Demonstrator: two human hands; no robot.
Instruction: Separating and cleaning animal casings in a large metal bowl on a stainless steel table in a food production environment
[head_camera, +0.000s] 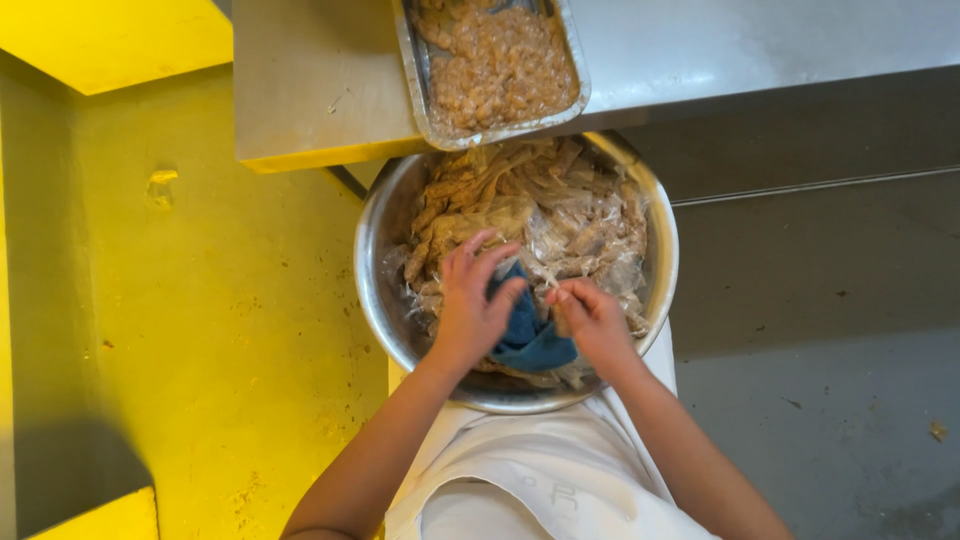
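- round steel bowl (372, 262) sits at the person's lap, under the edge of the steel worktop (760, 45), within easy reach.
- left hand (470, 300) grasps a blue cloth (530, 340) inside the bowl.
- right hand (592, 322) pinches pale, plastic-wrapped strips (540, 205) beside the cloth.
- rectangular foil tray of brown food (497, 62) overhangs the bowl; its far end is cut off.
- bowl's bottom hidden.

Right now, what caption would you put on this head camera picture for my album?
Two bare hands, left hand and right hand, hold a blue cloth over a steel bowl of plastic-wrapped strips.
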